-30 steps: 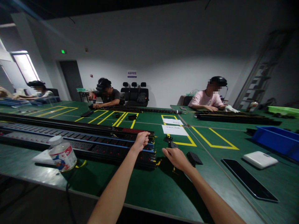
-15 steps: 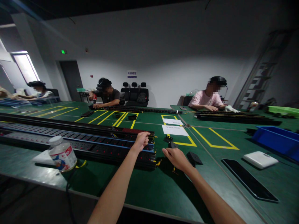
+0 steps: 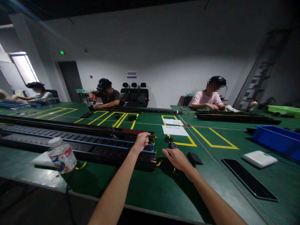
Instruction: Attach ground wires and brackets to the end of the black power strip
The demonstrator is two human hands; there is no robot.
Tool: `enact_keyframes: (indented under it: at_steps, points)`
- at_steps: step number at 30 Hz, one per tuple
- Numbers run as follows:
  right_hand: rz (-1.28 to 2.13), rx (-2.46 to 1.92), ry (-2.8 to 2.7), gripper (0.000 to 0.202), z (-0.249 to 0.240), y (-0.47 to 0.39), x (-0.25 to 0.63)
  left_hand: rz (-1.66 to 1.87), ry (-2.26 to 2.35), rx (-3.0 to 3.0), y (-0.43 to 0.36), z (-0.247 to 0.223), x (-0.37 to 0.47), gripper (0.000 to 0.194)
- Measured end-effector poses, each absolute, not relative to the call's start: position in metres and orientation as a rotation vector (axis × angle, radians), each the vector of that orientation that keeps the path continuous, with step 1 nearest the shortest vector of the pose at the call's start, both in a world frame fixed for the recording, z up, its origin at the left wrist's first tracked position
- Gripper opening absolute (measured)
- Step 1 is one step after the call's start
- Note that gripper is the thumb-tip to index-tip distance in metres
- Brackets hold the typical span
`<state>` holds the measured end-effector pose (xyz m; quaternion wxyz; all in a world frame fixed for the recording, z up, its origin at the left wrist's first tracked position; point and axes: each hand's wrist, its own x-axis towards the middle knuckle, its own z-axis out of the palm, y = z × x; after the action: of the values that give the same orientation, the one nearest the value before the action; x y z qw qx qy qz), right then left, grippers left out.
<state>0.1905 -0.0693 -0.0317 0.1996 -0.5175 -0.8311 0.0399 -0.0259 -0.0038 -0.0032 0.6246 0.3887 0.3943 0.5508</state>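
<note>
Over on the left, a plastic bottle (image 3: 62, 157) stands in the way before what look like long black power strips (image 3: 103, 152), side by side on the counter (image 3: 142, 187): stiff, I'd judge, awkwardly long, smooth-cased, best held at two spread points. Left hand (image 3: 142, 142) at their right ends, fingers curled; yellow wire ends (image 3: 159, 163) there look fragile. Right hand (image 3: 174, 157) curled beside a black block (image 3: 195, 158); whether either grip clamps anything, I can't tell. Further right, a phone (image 3: 249, 178), then a blue bin (image 3: 278, 141).
</note>
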Motion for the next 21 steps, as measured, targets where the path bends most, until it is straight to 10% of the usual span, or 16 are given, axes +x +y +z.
enact_keyframes:
  at_steps: [21]
  points:
    - [0.142, -1.448, -2.315, 0.052, -0.0305, -0.0700, 0.1904, 1.259, 0.905, 0.891, -0.0076, 0.0007, -0.0257, 0.034]
